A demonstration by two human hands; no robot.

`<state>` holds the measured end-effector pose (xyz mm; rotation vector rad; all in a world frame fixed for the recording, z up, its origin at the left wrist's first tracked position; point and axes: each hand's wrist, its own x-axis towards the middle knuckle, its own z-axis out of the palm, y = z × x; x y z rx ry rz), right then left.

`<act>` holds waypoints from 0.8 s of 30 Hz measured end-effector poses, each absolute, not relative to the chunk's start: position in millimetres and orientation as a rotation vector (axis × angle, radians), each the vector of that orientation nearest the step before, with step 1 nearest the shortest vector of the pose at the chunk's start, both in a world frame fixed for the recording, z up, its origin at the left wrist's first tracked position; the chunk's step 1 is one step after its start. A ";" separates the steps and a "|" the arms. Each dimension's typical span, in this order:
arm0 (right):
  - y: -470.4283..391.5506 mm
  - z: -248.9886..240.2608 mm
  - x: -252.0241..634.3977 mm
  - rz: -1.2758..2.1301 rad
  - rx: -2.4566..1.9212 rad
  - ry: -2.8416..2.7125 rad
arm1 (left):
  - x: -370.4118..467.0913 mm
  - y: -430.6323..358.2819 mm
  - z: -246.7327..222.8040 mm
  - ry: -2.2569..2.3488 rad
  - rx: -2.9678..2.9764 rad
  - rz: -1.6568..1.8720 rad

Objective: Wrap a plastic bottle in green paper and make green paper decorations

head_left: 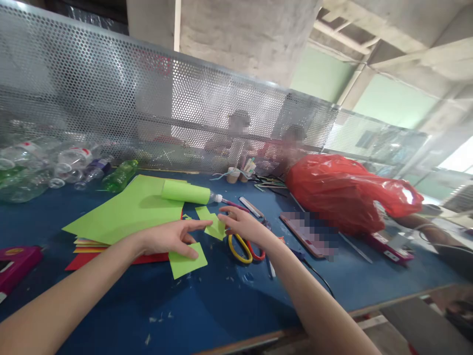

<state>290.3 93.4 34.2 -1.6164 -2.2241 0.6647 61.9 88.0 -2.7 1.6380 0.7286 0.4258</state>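
Note:
My left hand [164, 237] rests with its index finger stretched out and its thumb over a square of green paper [190, 266]. The index fingertip reaches a second small piece of green paper [216, 229]. At that piece's right edge is my right hand [246, 224], its fingers slightly bent and apart; whether they touch it I cannot tell. Below the right hand lie scissors with a yellow handle [234, 252] and a red handle [261, 254], partly hidden by the wrist. Behind the hands a bottle wrapped in green paper [188, 192] lies on a stack of green sheets [129, 209].
Plastic bottles [121, 176] lie at the back left, before a perforated metal screen [155, 98]. A magenta tool [22, 266] is at left. On the right are a phone [305, 234] and a red plastic bag [332, 190]. Cups with sticks [233, 175] stand behind.

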 end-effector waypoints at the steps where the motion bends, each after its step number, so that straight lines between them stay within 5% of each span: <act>1: 97.1 33.0 289.1 0.818 -1.529 -2.206 | 62.5 87.9 -3.2 0.723 1.647 0.418; 15: 138.1 20.6 304.1 0.369 -1.681 -2.056 | 74.4 96.0 -12.9 0.983 1.519 0.759; 21: 95.7 21.4 284.2 1.318 -1.173 -2.147 | 82.4 94.0 -13.8 0.881 1.668 0.733; 24: 90.8 10.5 286.1 1.444 -1.108 -2.011 | 87.1 93.7 -19.1 0.896 1.665 0.752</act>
